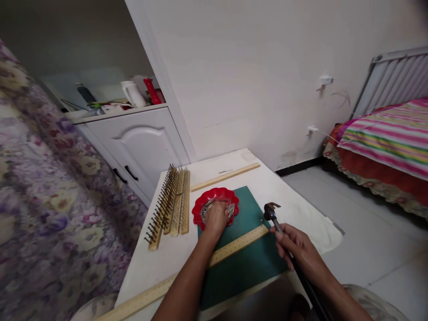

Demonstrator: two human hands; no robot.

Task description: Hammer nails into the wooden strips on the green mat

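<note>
My left hand (216, 217) reaches into a red scalloped dish (216, 196) full of metal nails (206, 207), fingers curled down among them; what they hold is hidden. My right hand (296, 247) is wrapped round the dark handle of a claw hammer (271, 211), whose head hovers just above the right end of a long wooden strip (240, 243) marked with dots. That strip lies diagonally across a green cutting mat (249, 267) on a white table (297, 214).
Left of the dish lie three wooden strips studded with rows of nails (169, 203). A plain wooden strip (225, 177) rests behind the dish. A floral cloth (50, 200) hangs at left, a white cabinet (140, 145) behind, a striped bed (384, 142) at right.
</note>
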